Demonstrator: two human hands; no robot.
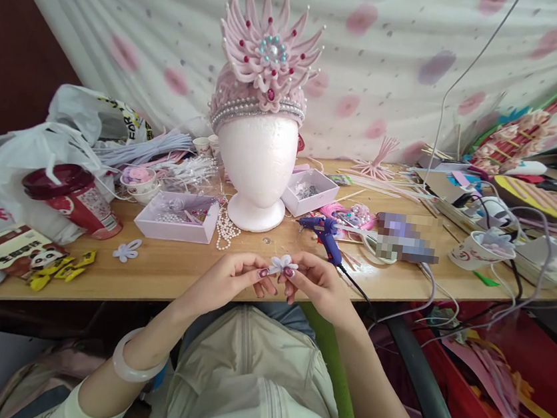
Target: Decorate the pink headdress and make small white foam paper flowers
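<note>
Between my two hands, just over the table's front edge, is a small white pipe-cleaner flower (pixel 283 264). My left hand (pixel 241 273) pinches its left side between thumb and fingers. From the other side, my right hand (pixel 318 282) pinches it the same way. A second white flower (pixel 127 251) lies on the table to the left. Behind my hands a white foam head (pixel 258 160) wears a pink crown (pixel 269 67) with pearls, red beads and a blue-beaded centre. Close to my right hand lies a blue glue gun (pixel 323 233).
Left stand a lilac box of beads (pixel 177 219), a red lidded cup (pixel 73 198) and snack packets (pixel 32 255). Another lilac box (pixel 309 192) sits beside the foam head. At right are a paper cup (pixel 479 251), cables (pixel 546 266) and craft scraps. A pearl string (pixel 227 227) lies near the middle.
</note>
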